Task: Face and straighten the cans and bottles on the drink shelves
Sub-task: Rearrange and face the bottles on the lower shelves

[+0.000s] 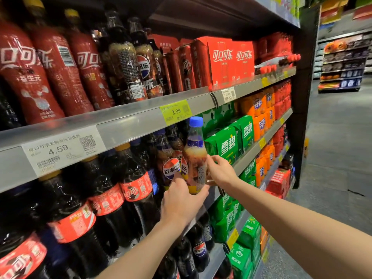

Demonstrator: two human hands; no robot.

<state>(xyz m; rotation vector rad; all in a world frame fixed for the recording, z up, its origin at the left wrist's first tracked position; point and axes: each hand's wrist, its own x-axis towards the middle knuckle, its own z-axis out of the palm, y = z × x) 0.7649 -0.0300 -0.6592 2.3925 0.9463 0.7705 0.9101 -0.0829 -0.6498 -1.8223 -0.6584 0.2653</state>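
Observation:
A blue-capped Pepsi bottle point(194, 156) stands upright at the front of the middle shelf point(247, 152), its label's small print facing me. My left hand point(182, 200) grips its base from below and the left. My right hand point(220, 171) touches its right side with fingers spread. Behind it stand more Pepsi bottles point(171, 158), one showing the round logo. Left of them are dark cola bottles with red labels point(132, 178).
Green Sprite packs point(227, 146) sit just right of the bottle, orange Fanta packs point(259, 111) beyond. The upper shelf holds red cola bottles point(58, 65), cans and red cartons point(227, 59). A yellow price tag point(175, 111) hangs above the bottle. The aisle floor point(334, 158) lies to the right.

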